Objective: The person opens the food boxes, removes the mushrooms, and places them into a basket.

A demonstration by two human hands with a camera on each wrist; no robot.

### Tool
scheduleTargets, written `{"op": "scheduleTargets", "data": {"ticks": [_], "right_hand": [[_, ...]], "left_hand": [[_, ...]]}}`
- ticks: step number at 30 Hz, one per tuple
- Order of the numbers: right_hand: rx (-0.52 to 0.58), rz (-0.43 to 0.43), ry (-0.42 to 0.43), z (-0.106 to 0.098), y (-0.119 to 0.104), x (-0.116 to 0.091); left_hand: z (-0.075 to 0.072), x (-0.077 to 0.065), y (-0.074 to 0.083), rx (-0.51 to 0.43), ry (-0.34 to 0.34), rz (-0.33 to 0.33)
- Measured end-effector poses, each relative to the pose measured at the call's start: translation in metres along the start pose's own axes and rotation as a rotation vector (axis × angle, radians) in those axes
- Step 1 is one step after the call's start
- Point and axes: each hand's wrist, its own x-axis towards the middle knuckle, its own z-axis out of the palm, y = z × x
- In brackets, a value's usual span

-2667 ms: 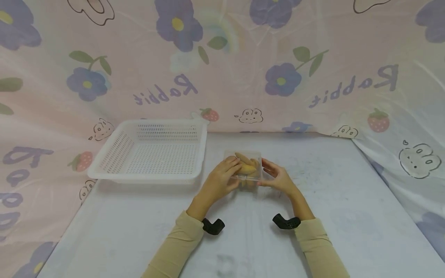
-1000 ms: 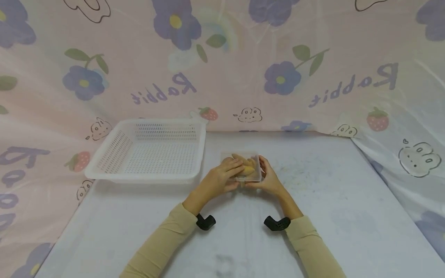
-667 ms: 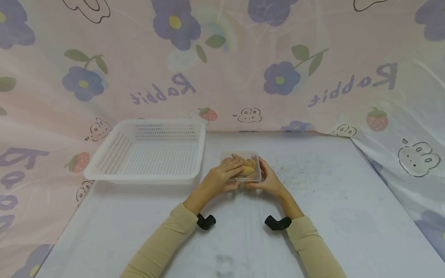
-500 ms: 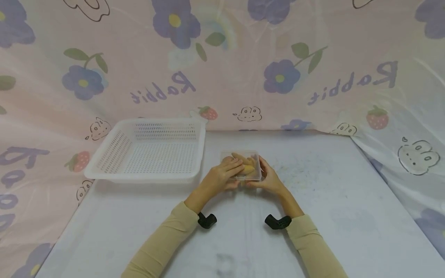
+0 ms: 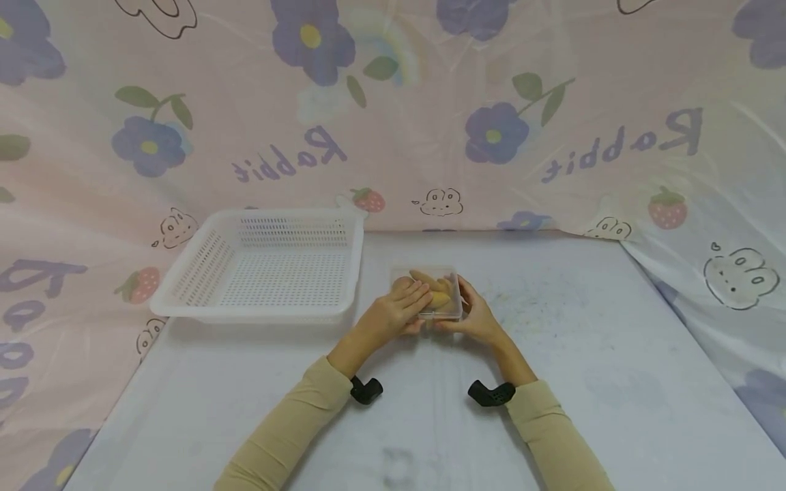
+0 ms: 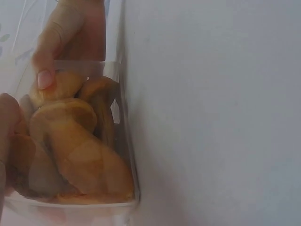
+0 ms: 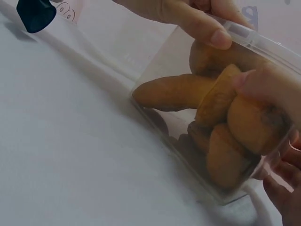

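A clear plastic box (image 5: pixel 456 310) rests near the middle of the table, tan mushrooms (image 5: pixel 439 300) packed inside. Thick stems and rounded caps show through its wall in the left wrist view. My left hand (image 5: pixel 389 315) grips the left side, fingers laid across the top and thumb low at the front. From the right, my right hand (image 5: pixel 480 319) holds the opposite side, its thumb along the near wall. The right wrist view shows a thumb (image 7: pixel 273 87) against the clear plastic (image 7: pixel 160 61). I cannot tell whether the lid is fully closed.
A white perforated basket (image 5: pixel 258 314) with nothing in it stands left of the box, toward the back. White cloth covers the table (image 5: pixel 424 436). Behind hangs a pink curtain (image 5: pixel 405 150) printed with flowers and rabbits. Each wrist carries a black camera mount (image 5: pixel 491 393).
Compared with the oldest frame, my right hand has shifted left, its thumb now farther along the box's near side. Both forearms moved slightly left. Over the last half second almost nothing moves.
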Motion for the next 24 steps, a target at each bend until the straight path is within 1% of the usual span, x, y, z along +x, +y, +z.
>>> {"op": "scheduleTargets", "data": {"ticks": [4, 8, 11, 13, 15, 17, 19, 22, 24], "right_hand": [[-0.02, 0.028, 0.014, 0.001, 0.0, 0.0], [-0.047, 0.062, 0.03, 0.003, 0.0, 0.0], [-0.045, 0.083, 0.039, 0.005, -0.002, -0.001], [-0.034, 0.104, 0.042, 0.006, -0.002, -0.001], [-0.023, 0.117, 0.045, 0.006, -0.003, -0.001], [-0.018, 0.128, 0.043, 0.005, -0.004, -0.001], [-0.025, 0.118, 0.032, 0.003, -0.004, -0.001], [-0.011, 0.101, -0.011, 0.0, -0.005, -0.001], [0.01, 0.089, -0.05, -0.004, -0.005, -0.001]], "left_hand": [[-0.002, 0.0, 0.0, 0.052, 0.005, 0.032], [-0.003, 0.0, -0.001, 0.069, 0.005, 0.047], [-0.003, 0.001, -0.002, 0.037, 0.025, 0.038], [-0.005, 0.004, -0.003, 0.017, 0.025, 0.031], [-0.009, 0.007, -0.004, 0.002, 0.007, 0.018], [-0.012, 0.01, -0.004, -0.011, -0.026, 0.005], [-0.014, 0.01, -0.003, -0.037, -0.058, -0.014], [-0.012, 0.007, -0.002, -0.129, -0.061, -0.054], [-0.01, 0.006, -0.002, -0.193, -0.048, -0.079]]}}
